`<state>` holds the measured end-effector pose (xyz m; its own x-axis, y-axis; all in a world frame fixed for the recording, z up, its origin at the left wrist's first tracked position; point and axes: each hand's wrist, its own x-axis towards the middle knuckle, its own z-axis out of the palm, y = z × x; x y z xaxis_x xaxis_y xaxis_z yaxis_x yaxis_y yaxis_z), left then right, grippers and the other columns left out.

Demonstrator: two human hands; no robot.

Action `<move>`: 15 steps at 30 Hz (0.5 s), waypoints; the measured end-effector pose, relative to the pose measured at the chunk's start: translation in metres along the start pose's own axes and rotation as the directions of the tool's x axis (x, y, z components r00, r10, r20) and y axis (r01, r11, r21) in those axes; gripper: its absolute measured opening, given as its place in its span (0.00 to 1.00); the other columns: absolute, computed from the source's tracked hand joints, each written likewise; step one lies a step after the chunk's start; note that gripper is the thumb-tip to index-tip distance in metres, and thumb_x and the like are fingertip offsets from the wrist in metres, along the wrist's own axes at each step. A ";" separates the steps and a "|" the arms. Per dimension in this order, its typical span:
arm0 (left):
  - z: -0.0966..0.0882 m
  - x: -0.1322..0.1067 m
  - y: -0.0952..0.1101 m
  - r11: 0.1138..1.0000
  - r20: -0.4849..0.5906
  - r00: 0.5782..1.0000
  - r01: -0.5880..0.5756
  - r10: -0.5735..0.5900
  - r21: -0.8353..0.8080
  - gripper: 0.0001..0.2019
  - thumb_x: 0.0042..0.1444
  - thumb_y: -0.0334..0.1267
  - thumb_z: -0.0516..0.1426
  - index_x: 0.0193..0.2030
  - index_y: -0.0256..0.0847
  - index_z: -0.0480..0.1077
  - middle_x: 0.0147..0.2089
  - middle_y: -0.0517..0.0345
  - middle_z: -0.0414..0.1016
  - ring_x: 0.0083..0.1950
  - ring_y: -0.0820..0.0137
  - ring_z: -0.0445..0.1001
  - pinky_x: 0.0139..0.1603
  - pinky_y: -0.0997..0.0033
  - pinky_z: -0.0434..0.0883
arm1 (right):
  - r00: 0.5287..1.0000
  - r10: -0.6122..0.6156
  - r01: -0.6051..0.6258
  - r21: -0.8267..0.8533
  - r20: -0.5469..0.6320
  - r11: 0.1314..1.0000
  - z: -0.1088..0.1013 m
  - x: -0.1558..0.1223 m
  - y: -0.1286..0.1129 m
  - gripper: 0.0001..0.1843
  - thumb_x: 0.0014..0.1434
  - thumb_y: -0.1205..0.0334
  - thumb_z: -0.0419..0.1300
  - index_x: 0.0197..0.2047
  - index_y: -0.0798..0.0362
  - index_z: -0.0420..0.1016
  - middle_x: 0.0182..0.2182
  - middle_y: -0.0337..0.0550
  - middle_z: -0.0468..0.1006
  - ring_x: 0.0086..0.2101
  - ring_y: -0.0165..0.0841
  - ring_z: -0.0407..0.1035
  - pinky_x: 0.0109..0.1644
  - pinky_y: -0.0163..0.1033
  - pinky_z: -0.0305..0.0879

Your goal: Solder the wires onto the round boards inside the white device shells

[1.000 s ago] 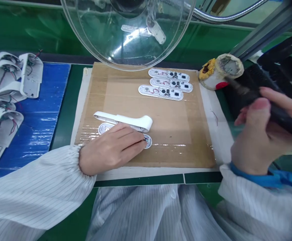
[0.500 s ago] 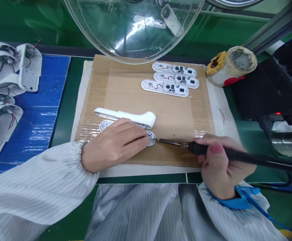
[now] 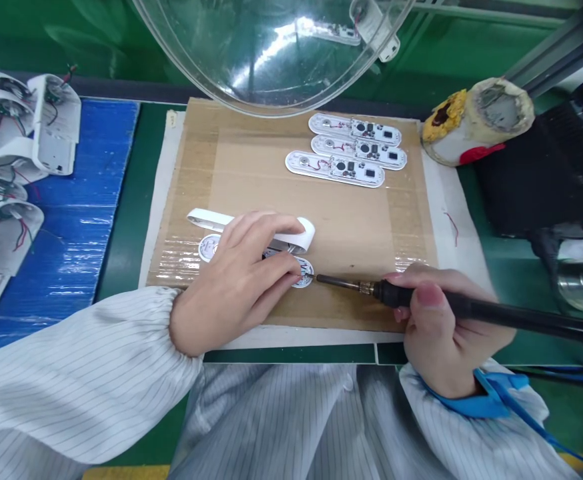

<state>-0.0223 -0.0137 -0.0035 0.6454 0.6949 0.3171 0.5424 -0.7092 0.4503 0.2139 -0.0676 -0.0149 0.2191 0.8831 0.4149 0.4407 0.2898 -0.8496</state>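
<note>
Circuit board (image 3: 306,272) with rounded ends lies on a cardboard sheet (image 3: 251,160) just below the frame's centre, mostly covered by the left hand (image 3: 236,280). The right hand (image 3: 441,333), at lower right, is closed around the black handle of a soldering iron (image 3: 476,309), whose tip meets or nearly meets the board's right end. The left hand's fingers bend over the board; whether they pinch it I cannot tell. Just beyond, a curved white housing (image 3: 307,233) lies alongside, partly under that hand. Farther up, right of centre, three similar boards (image 3: 335,169) lie in a staggered row. White shells (image 3: 54,143) crowd a blue sheet (image 3: 96,173) at upper left; a stained container (image 3: 459,140) sits at upper right; a clear disc (image 3: 271,73) spans the top centre.
</note>
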 end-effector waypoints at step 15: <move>-0.012 0.008 0.005 0.988 0.124 0.986 0.123 -0.110 -0.095 0.07 0.65 0.30 0.53 0.38 0.40 0.72 0.63 0.48 0.61 0.64 0.62 0.62 0.63 0.58 0.59 | 0.999 -0.027 0.027 0.033 0.017 0.999 0.000 -0.001 0.000 0.06 0.61 0.62 0.62 0.36 0.45 0.82 0.28 0.32 0.78 0.19 0.27 0.66 0.19 0.37 0.63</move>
<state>-0.0209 -0.0105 0.0114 0.6430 0.7490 0.1598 0.5638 -0.6042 0.5631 0.2136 -0.0690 -0.0149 0.1922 0.8809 0.4325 0.4174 0.3255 -0.8484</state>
